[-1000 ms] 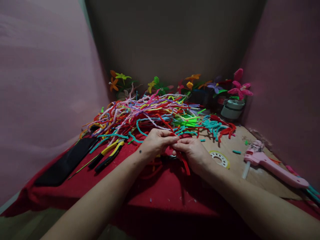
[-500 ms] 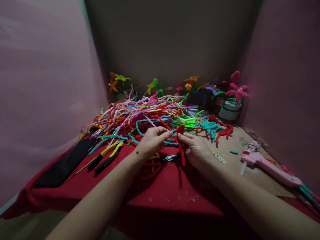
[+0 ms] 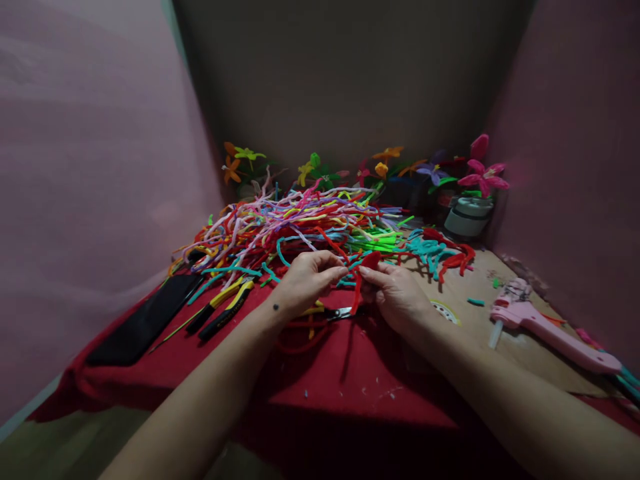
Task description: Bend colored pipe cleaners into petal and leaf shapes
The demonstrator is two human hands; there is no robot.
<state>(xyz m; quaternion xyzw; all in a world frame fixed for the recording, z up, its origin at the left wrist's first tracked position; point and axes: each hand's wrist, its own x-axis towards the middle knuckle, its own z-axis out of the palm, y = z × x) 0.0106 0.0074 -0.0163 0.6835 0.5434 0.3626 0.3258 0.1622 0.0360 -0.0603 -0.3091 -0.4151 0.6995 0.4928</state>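
A red fuzzy piece (image 3: 371, 260) with a strip hanging down is pinched between the thumb and fingers of my right hand (image 3: 393, 288). Just left of it, my left hand (image 3: 315, 277) has its thumb and fingertips close together; whatever lies between them is too small to make out. Both hands are above the red cloth, in front of a big pile of coloured fuzzy stems (image 3: 300, 220). Beneath the hands, scissors (image 3: 340, 313) lie on the cloth, partly covered by my left hand.
Yellow-black pliers (image 3: 227, 310) and a black phone (image 3: 145, 323) lie at the left. A pink glue gun (image 3: 555, 333) rests on cardboard (image 3: 465, 340) at the right. Fuzzy flowers (image 3: 484, 177) stand along the back, beside teal and red twisted stems (image 3: 433, 253).
The red piece has tilted in my right hand, its hanging strip now slanting down to the left. The whole view has shifted slightly, with the surroundings appearing farther right.
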